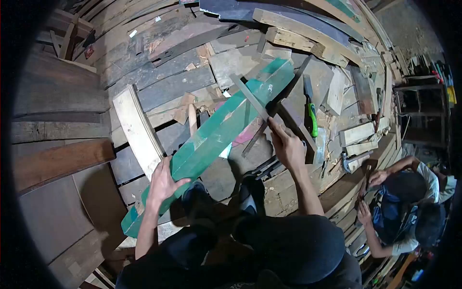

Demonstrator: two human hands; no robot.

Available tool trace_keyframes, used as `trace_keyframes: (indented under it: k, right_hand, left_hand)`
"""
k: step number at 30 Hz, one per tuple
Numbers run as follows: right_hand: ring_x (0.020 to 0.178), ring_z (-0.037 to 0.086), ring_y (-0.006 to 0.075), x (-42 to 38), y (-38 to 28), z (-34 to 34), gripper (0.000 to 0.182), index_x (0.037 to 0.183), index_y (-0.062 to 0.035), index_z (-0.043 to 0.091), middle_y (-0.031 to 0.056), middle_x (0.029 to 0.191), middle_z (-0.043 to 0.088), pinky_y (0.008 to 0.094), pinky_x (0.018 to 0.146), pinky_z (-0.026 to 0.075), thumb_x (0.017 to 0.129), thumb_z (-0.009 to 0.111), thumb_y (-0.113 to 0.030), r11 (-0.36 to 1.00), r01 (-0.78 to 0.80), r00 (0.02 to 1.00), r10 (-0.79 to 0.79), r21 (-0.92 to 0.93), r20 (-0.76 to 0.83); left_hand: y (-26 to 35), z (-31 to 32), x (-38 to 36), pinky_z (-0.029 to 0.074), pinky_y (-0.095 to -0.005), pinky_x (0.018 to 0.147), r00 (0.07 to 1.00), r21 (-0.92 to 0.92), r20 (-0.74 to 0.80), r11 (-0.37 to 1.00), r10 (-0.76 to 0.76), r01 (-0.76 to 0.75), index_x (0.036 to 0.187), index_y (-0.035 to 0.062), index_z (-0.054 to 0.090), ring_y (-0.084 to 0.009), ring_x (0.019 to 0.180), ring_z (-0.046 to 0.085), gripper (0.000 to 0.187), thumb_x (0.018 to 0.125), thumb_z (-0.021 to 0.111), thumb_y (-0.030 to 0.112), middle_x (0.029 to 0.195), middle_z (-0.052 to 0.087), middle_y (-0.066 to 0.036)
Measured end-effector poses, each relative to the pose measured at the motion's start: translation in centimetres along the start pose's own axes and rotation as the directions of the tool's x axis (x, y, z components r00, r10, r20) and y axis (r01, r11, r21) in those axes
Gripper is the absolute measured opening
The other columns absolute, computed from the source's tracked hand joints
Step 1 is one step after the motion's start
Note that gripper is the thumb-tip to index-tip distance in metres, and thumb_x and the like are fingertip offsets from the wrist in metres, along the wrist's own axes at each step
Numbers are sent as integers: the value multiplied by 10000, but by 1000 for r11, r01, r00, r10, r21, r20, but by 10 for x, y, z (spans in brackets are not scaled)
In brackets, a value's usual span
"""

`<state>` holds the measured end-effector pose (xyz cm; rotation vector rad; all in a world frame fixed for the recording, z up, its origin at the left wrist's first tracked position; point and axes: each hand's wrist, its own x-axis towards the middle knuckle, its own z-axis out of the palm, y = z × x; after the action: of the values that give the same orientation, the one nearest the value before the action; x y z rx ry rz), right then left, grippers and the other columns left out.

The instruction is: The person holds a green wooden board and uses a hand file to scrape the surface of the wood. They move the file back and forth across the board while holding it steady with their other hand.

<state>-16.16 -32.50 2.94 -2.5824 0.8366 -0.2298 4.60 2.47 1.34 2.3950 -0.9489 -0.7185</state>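
A long green-painted wooden beam (211, 137) slants across in front of my legs, from lower left to upper right. My left hand (162, 183) grips it near its lower end, thumb stretched over the top face. My right hand (288, 147) is closed round one end of a long flat grey file (250, 98), which lies across the beam near its upper end. Whether the blade presses on the wood or hovers just above it is hard to tell. Right of that hand a green-handled tool (312, 118) with a dark blade lies on the floorboards.
A pale board (137, 130) lies left of the beam. Timber offcuts (301, 41) are stacked at the back. A hammer (353, 159) and small wood blocks (358, 135) lie to the right. Another person (404, 207) works at the far right.
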Motion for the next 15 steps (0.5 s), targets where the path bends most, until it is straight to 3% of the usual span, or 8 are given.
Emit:
trace_keyframes:
  k: [4, 7, 8, 9, 14, 15]
  right_hand:
    - [812, 742, 376, -43, -1, -11, 505, 1439, -276, 619, 196, 947, 746, 431, 696, 593, 957, 668, -133, 995, -67, 998, 68, 76, -16]
    - [856, 745, 369, -26, -1, -5, 510, 1440, -258, 618, 195, 966, 747, 428, 718, 595, 954, 662, -108, 993, -109, 990, 111, -36, 82]
    - [848, 739, 376, -11, -5, 2, 513, 1437, -259, 621, 201, 961, 742, 445, 708, 587, 948, 669, -111, 999, -48, 999, 48, -17, 19]
    - [661, 690, 422, 4, 8, 19, 568, 1493, -345, 542, 214, 750, 680, 503, 587, 559, 956, 663, -204, 997, 73, 996, -74, -15, -54]
    - [637, 679, 425, 40, -4, 21, 503, 1456, -324, 579, 236, 684, 645, 516, 572, 547, 967, 662, -243, 994, 96, 992, -100, -50, -80]
    - [644, 685, 419, 31, -3, 15, 503, 1443, -324, 597, 222, 726, 664, 505, 575, 553, 956, 667, -220, 998, 32, 999, -33, -60, -9]
  left_hand:
    - [-3, 1, 1, 532, -519, 960, 1000, -4, 22, 1000, 9, -9, 1329, -62, 495, -471, 1115, 649, 897, 667, 957, 329, 1191, 645, -299]
    - [5, 2, -1, 525, -523, 968, 1000, 19, 7, 1000, -2, 2, 1330, -62, 494, -469, 1127, 643, 897, 669, 954, 334, 1189, 646, -295]
    - [5, 3, -2, 523, -524, 971, 1000, 20, -1, 1000, -3, 3, 1329, -60, 496, -469, 1129, 642, 894, 669, 954, 334, 1189, 647, -295]
    - [4, 5, -3, 521, -525, 975, 1000, 23, -10, 1000, -3, 3, 1328, -58, 498, -470, 1132, 640, 892, 669, 954, 334, 1189, 647, -295]
    - [-7, 2, 0, 518, -522, 980, 1000, -23, 3, 1000, -1, 1, 1327, -53, 508, -470, 1134, 639, 899, 656, 961, 340, 1189, 647, -296]
    - [-6, 1, 0, 518, -520, 982, 1000, -28, 14, 1000, -12, 13, 1328, -53, 510, -469, 1136, 638, 904, 652, 963, 343, 1189, 647, -297]
